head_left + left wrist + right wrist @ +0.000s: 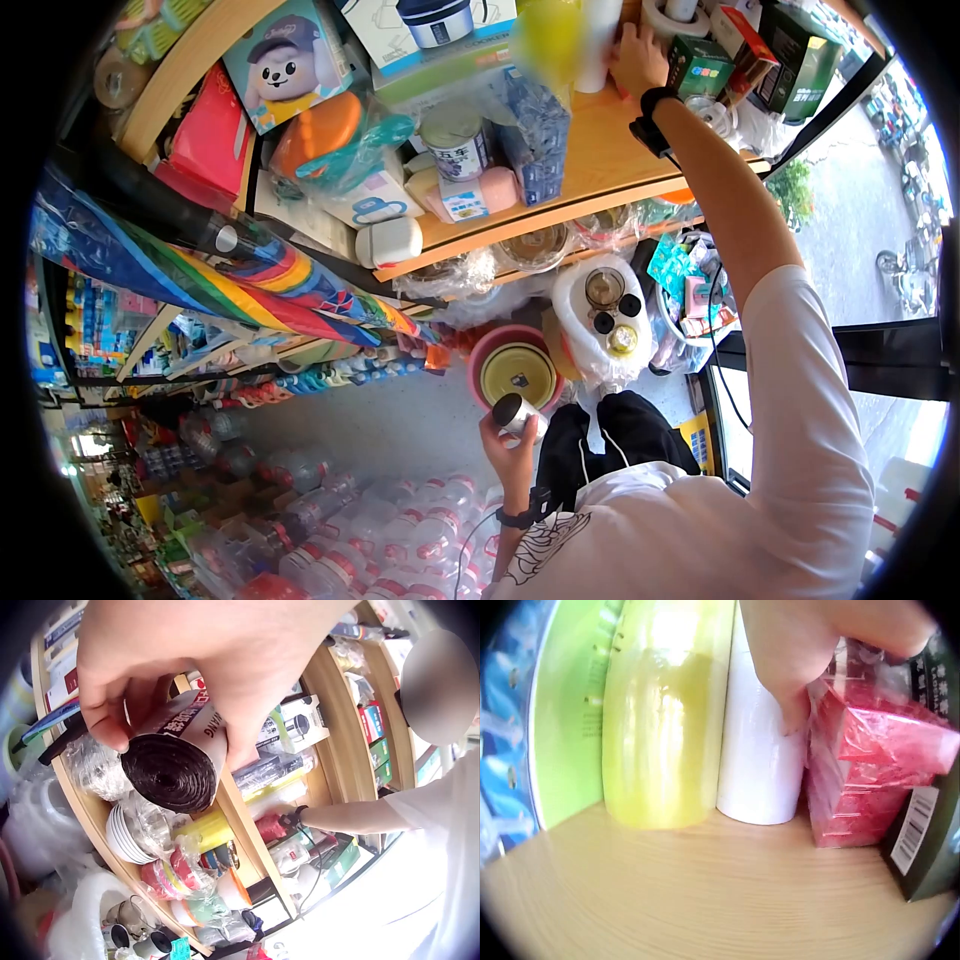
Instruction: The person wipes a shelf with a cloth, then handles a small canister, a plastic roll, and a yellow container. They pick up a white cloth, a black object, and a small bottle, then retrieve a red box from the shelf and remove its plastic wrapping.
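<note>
My left hand (pixel 510 458) grips a roll of black plastic bags (pixel 171 771) in a printed white paper wrapper. Its thumb and fingers lie around the wrapper, and the dark coiled end shows in the left wrist view. Up on the wooden shelf, my right hand (pixel 640 65) holds a red plastic-wrapped stack of small boxes (pixel 874 769), thumb against its left side and fingers over its top. Beside the thumb stands a white cylinder (pixel 761 757), with a yellow plastic-wrapped roll (pixel 664 742) to its left.
Green boxes (pixel 697 66) stand right of the reaching hand. A canned item (pixel 455 145) and bagged goods crowd the shelf's left part. Below are a pink basin (pixel 480 372) and a wrapped set with a glass pot (pixel 604 288). Plastic bottles (pixel 400 530) cover the floor behind.
</note>
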{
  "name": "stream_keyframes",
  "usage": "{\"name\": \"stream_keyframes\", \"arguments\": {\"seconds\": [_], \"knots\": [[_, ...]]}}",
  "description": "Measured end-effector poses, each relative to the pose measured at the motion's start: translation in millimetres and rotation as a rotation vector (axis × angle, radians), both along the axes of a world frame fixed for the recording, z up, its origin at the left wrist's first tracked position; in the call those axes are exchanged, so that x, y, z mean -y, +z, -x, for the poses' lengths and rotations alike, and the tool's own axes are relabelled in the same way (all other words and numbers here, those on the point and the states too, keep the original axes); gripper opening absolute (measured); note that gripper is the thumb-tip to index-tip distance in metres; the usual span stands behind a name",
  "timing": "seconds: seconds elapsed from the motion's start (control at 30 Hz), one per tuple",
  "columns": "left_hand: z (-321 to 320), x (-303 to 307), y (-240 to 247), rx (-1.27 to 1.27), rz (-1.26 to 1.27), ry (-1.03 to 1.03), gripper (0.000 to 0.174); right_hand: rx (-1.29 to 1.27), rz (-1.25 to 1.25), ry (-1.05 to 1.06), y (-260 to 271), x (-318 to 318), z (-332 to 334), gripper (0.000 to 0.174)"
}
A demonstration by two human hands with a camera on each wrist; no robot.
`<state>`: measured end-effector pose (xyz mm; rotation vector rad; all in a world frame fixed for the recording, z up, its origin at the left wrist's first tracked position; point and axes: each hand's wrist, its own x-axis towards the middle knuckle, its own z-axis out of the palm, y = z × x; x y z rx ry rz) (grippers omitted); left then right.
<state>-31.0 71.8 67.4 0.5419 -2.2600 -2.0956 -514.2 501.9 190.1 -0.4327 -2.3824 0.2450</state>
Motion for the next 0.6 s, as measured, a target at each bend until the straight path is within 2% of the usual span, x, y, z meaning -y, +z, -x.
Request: {"name": "stream_keyframes", "arguments": {"seconds": [0.07, 0.2, 0.3, 0.37, 0.5, 0.6], "knots": [[1.4, 3.2, -1.6, -0.008, 0.018, -0.004, 0.055, -0.021, -0.165, 0.144, -5.7, -4.7, 4.6, 0.053], [4.1, 4.1, -1.1, -0.027, 0.002, 0.015, 0.054, 0.06, -0.142, 0.112, -2.5, -7.1, -7.9, 0.052], [7.2, 3.4, 3.0, -0.019, -0.021, 0.025, 0.055, 0.005, -0.295, 0.153, 0.3, -14.0, -17.3, 0.045], [8.9, 4.4, 0.4, -0.009, -0.025, 0.019, 0.055, 0.227, -0.475, 0.165, 6.6, -18.0, -25.5, 0.055], [10.9, 2.6, -13.4, 0.012, -0.019, -0.012, 0.055, 0.276, -0.48, 0.275, 0.6, -27.3, -38.4, 0.068], [10.4, 0.8, -8.6, 0.029, -0.029, -0.036, 0.055, 0.323, -0.374, 0.393, -13.0, -32.2, -46.3, 0.076]]}}
